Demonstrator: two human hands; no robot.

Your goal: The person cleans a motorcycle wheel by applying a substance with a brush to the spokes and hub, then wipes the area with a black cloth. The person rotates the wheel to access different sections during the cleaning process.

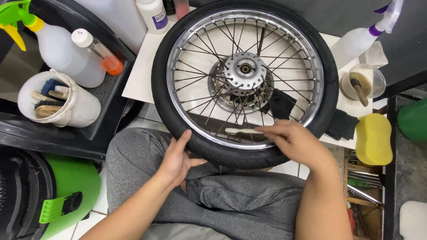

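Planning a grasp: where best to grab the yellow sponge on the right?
Judging by its pose, take the yellow oval foam sponge across its narrow width, coming from above. It lies flat beside the black spoked wheel, long sides exposed; foam should compress, so a wide pinch suits.

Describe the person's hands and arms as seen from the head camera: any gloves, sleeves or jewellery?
Both the left hand and the right hand are bare: no gloves, rings, watch or wristbands show. The forearms are uncovered to the frame edge, with no sleeve in view. Grey trousers cover the lap below.
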